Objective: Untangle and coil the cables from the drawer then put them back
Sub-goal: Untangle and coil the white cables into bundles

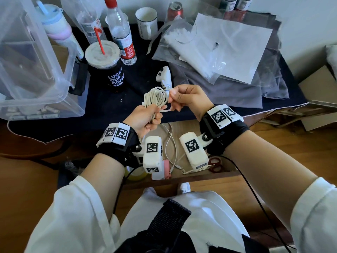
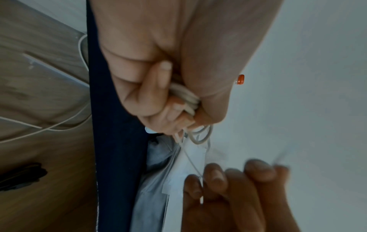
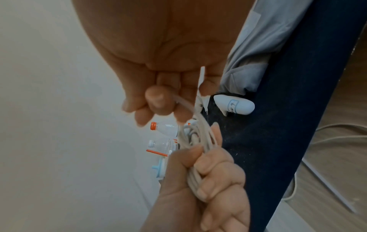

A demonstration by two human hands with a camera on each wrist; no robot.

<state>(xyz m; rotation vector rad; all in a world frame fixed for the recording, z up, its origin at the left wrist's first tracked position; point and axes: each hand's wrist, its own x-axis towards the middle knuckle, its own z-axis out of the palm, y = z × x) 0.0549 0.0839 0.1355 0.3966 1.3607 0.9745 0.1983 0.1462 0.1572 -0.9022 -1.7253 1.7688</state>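
1. While the coiled cable (image 1: pixel 155 97) is gripped in the left hand (image 1: pixel 144 119), fingers curled round the bunched loops, its loose end is pinched between thumb and fingers of the right hand (image 1: pixel 187 99).
2. Both hands are held above the front edge of the table (image 1: pixel 138 77), over the open drawer (image 1: pixel 184 128); the coil is touching neither.
3. Progress, as judged: one cable is wound into several loops and looks close to finished; only a short tail is left to tuck or wrap.
4. Remaining, as judged: a second thin white cable (image 1: pixel 172 143) is seen lying loose and uncoiled in the drawer, its plug ends near the drawer front. It is yet to be coiled, and the held coil is yet to be put back.
5. Red-handled scissors (image 1: pixel 216 164) and a yellow tape roll (image 1: pixel 135 173) are also noted in the drawer.
6. Legible writing: "LUCKY CUP COFFEE" is read on the dark cup (image 1: pixel 109 68) with the red straw.
7. A red-labelled water bottle (image 1: pixel 121 33) carries print too small to be read; a white controller (image 1: pixel 164 76) bears a small mark that cannot be made out.
8. Black-and-white coded squares are seen on both wrist units.
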